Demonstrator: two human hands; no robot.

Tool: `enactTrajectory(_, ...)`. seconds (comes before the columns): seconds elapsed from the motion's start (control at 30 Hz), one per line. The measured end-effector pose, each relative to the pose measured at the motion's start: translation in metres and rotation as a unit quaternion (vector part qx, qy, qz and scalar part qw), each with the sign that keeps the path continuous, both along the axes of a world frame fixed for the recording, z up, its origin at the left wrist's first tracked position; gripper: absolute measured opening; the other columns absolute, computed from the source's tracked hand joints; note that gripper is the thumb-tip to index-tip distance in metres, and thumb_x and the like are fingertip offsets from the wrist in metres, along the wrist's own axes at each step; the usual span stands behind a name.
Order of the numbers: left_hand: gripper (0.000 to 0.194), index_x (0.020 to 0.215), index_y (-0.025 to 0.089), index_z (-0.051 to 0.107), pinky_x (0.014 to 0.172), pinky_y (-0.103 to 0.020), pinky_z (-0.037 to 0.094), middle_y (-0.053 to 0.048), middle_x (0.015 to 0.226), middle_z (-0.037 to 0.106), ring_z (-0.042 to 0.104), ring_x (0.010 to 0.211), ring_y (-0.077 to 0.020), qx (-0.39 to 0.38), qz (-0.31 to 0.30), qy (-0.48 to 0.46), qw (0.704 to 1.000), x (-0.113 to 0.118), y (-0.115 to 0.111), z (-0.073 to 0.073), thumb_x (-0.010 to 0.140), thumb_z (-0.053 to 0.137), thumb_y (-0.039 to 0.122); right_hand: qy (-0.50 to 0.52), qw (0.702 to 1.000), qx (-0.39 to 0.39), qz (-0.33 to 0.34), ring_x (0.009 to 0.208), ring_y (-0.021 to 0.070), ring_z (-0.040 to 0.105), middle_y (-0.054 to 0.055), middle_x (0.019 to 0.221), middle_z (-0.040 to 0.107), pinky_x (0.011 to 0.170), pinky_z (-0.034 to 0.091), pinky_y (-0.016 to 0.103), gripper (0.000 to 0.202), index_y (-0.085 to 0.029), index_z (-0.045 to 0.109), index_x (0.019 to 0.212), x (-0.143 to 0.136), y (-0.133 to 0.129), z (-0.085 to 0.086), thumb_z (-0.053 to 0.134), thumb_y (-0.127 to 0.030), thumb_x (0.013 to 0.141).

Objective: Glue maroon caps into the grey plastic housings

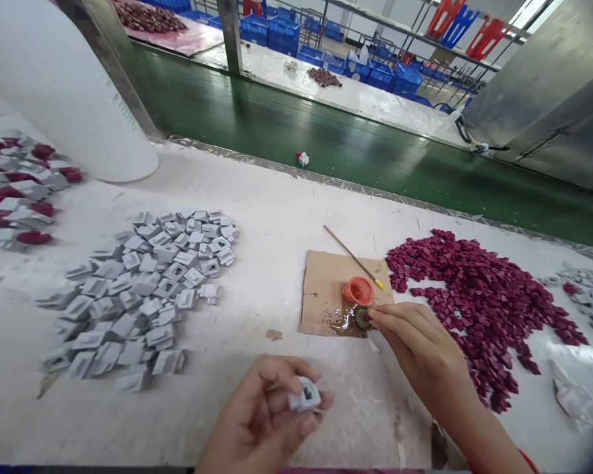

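Observation:
In my left hand (271, 411), a small light-grey plastic part (305, 395) with a square hole is gripped between fingers and thumb, hole side up. My right hand (420, 349) reaches to a brown cardboard piece (319, 276), its fingertips pinching a small maroon part (368, 316). That part is at the edge of a round dark cap (361, 318), which lies in a wet, shiny patch on the cardboard. Just behind the cap stands a small open red cup (358, 290). A thin stick with a yellow tip (356, 258) lies across the cardboard's far edge.
A pile of grey parts (148, 283) lies to the left and a heap of maroon parts (474, 303) to the right. Farther left are joined grey-and-maroon pieces (17, 191) beside a large white cylinder (74, 85). A green conveyor belt (257, 118) runs behind the table.

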State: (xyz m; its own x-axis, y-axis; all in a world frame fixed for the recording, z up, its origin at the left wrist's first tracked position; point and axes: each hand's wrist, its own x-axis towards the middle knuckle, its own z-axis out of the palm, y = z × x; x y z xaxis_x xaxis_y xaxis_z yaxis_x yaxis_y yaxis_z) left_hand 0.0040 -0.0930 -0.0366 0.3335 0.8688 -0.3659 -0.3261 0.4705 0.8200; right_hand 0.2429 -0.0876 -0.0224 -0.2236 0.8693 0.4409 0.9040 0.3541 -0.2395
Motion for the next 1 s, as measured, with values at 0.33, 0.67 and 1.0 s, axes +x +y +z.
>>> enactTrajectory(0.33,0.008,0.08,0.023,0.067,0.07,-0.018,0.056,-0.005,0.105,0.071,0.071,0.084,-0.0147,0.141,-0.057,0.05,0.987,0.004,-0.004,-0.014,0.085,0.069,0.029,0.048,0.998,0.021,-0.019,0.089,0.0166,0.065,0.003,0.095,0.07,0.082,0.054,0.031,0.027,-0.023,0.065,0.104,-0.006,-0.008,0.007,0.064,-0.006,0.084)
enactTrajectory(0.67,0.018,0.086,0.019,0.059,0.073,-0.028,0.056,-0.002,0.076,0.066,0.063,0.077,-0.0188,0.458,-0.028,0.32,0.829,0.016,-0.008,-0.028,0.078,0.075,0.015,0.373,0.921,-0.101,-0.058,0.073,0.0152,0.065,0.002,0.078,0.067,0.06,0.056,0.025,0.021,-0.022,0.065,0.094,-0.055,-0.059,-0.014,0.062,-0.006,0.081)
enactTrajectory(1.0,0.012,0.084,0.014,0.058,0.07,-0.029,0.05,-0.004,0.074,0.062,0.054,0.075,-0.018,0.471,-0.029,0.31,0.825,0.016,-0.008,-0.028,0.082,0.069,0.008,0.36,0.93,-0.079,-0.005,0.075,0.0157,0.064,0.005,0.081,0.067,0.061,0.058,0.028,0.024,-0.017,0.066,0.095,-0.062,-0.056,-0.023,0.063,0.0,0.078)
